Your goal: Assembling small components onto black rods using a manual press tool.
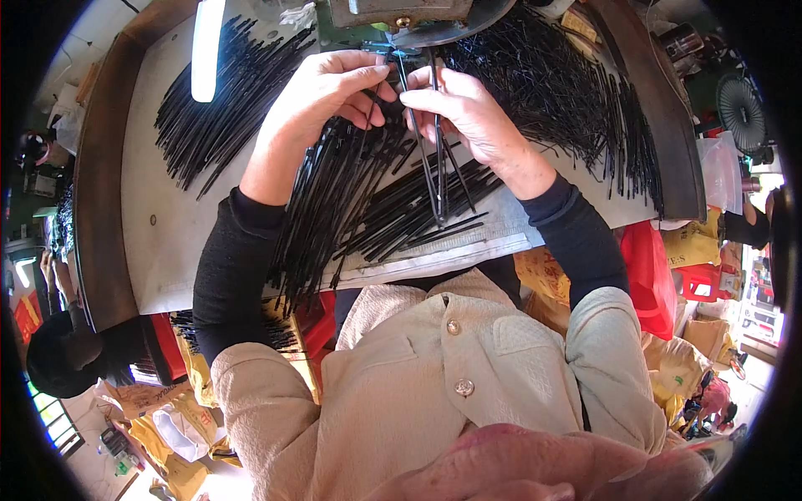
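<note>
My left hand [338, 83] is closed in a pinch on a thin black rod [373, 104], its fingertips just below the machine [399, 12] at the table's far side. Beside it, my right hand [464, 108] grips a few more thin black rods [439, 154], whose lower ends hang toward me and fan apart. The fingertips of both hands are close together under the machine, and the exact contact there is too small to make out. Below my hands lies a loose pile of black rods [322, 196], with another bundle [413, 213] next to it near the front edge.
A big heap of black rods [535, 88] covers the right of the table, and a neater stack [230, 108] lies at the left. A bright lamp [207, 52] hangs over the left side. Raised brown edges [104, 184] border the table. Red bags [650, 280] stand at the right.
</note>
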`<state>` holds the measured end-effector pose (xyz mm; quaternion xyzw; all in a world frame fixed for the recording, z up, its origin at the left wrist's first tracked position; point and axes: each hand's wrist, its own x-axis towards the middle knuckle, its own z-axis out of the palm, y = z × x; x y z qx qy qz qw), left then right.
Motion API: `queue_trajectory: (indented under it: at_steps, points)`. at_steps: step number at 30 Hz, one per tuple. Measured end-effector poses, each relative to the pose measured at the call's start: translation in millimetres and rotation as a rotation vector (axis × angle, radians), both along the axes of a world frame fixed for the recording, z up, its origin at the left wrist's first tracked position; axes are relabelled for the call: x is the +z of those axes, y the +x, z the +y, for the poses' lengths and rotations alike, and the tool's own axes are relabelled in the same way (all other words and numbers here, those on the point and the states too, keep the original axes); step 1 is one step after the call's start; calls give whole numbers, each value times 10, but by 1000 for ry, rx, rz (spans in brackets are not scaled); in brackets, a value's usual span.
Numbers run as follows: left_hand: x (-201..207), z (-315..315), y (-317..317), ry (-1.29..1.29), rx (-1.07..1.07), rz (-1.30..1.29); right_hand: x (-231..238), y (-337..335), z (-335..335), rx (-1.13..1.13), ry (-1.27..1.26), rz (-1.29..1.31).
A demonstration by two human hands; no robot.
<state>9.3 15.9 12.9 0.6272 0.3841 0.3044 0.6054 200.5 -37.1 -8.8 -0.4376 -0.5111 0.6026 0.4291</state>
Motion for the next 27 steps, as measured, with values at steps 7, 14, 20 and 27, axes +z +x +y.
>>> queue_trajectory:
  at_steps: [7,14,20,27]
  points:
    - [-65,35,13,-76,-34,-37,35,-14,17,15,51,-18]
    - [-70,51,22,-62,-17,-31,64,-34,78,4,115,-58]
    - [-44,13,50,-31,11,2,40,-30,100,-15,39,-48]
    - [-54,41,42,-30,18,-2,-11,-29,123,4,-36,98]
